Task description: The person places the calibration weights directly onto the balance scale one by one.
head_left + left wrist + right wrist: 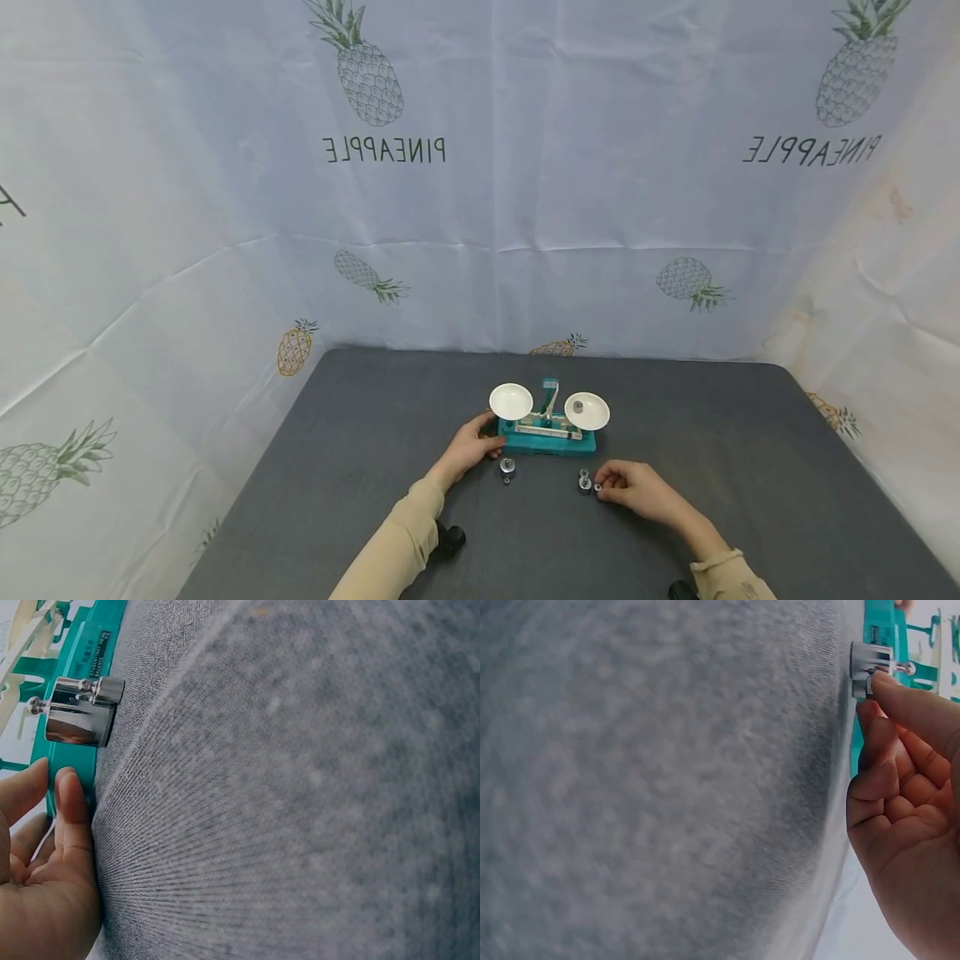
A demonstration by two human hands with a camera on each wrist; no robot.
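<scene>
A teal balance scale [546,443] with two white pans stands on the dark tabletop. My left hand [467,446] grips the left end of its base, thumb at the front and fingers reaching behind. The left pan [511,402] holds nothing; in the right pan [596,417] sits a small metal weight [577,407]. Between thumb and forefinger, my right hand [637,489] pinches a small metal weight [860,689] low at the table. Just left of it are a larger knobbed weight [585,487] and a small one behind it [583,473].
A shiny knobbed weight [79,712] stands in front of the scale's left side, with a smaller weight [109,691] beside it. Grey cloth-like tabletop [360,467] surrounds everything. Behind the table hangs a pineapple-print curtain [480,200].
</scene>
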